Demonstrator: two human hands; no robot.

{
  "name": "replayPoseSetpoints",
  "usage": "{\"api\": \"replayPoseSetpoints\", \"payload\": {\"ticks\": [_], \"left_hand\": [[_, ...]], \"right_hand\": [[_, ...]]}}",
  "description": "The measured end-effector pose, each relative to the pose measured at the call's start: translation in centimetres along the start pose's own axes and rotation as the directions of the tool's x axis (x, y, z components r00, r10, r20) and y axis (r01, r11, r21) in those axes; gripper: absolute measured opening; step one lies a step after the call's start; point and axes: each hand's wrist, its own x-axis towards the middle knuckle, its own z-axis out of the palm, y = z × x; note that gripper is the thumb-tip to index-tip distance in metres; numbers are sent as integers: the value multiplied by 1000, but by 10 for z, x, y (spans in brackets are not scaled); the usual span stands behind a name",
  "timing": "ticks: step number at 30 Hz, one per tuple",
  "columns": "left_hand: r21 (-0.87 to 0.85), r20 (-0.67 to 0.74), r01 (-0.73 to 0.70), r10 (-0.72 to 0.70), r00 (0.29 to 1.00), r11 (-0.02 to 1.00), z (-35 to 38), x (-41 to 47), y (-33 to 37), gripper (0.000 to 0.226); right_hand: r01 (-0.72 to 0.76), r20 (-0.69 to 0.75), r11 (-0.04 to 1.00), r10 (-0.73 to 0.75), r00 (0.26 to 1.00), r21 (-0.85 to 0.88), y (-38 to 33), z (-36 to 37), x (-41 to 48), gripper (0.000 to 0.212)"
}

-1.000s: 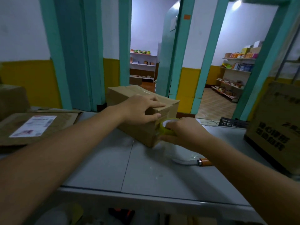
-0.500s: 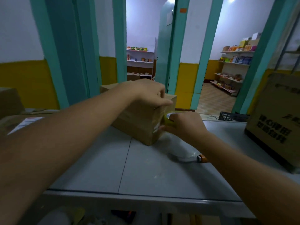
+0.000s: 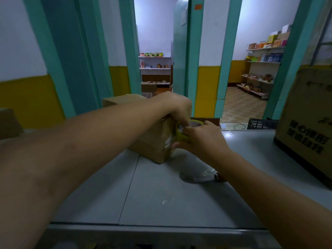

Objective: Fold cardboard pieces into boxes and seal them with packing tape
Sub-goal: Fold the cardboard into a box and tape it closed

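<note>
Arms reach over the grey table (image 3: 161,194), and your left arm hides part of the small box (image 3: 149,146) in the middle. Your left hand (image 3: 176,106) curls over its top corner. Your right hand (image 3: 203,139) grips the yellow tape roll (image 3: 179,134) against its end. A big printed box (image 3: 309,123) stands on your right. Shelves (image 3: 260,69) show through green doorways.

Head-worn wide view looks forward and down, close over the grey table (image 3: 107,203).
</note>
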Motion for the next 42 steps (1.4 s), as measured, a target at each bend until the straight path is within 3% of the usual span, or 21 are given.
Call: {"api": "replayPoseSetpoints", "payload": {"ticks": [3,7,9,11,13,17,18,20,22,24,26,32,42], "left_hand": [[-32,-22,19,-20,1000,999,10,6,-2,68],[-196,-23,-6,1,1000,981,17,9,-2,103],[-222,-16,-43,40,999,974,17,9,-2,91],[-205,-2,-74,75,997,976,18,11,-4,64],[-185,9,-94,97,995,978,20,13,-4,45],[-178,27,-145,153,988,973,20,14,-5,39],[-178,26,-152,159,987,972,20,13,-5,38],[-178,12,-162,167,986,971,19,12,-5,33],[-184,3,-167,171,985,969,19,12,-5,32],[-195,4,-168,172,985,966,18,12,-5,31],[-208,1,-176,180,984,962,18,11,-6,30],[-227,-27,-215,214,976,950,18,11,-5,33],[-255,-63,-237,228,972,937,23,14,-4,34]], "right_hand": [[-12,51,1000,12,999,7,-3,1,0,62],[-49,66,999,49,997,-8,-2,6,1,63],[-66,52,998,65,996,3,-3,7,-1,63],[-87,68,995,84,994,43,-5,4,-5,60],[-99,65,985,90,994,139,-3,-3,-11,46],[-154,-2,933,163,987,326,17,-25,-45,42],[-189,38,920,187,982,344,27,-33,-56,43],[-261,261,905,177,949,336,50,-48,-77,45],[-301,504,910,125,854,284,64,-59,-95,47],[-284,603,925,78,794,254,66,-60,-108,39],[-253,574,937,72,816,241,64,-53,-115,30],[-193,438,945,60,897,265,66,-42,-133,29],[-347,442,875,179,879,336,51,-44,-143,15]]}}
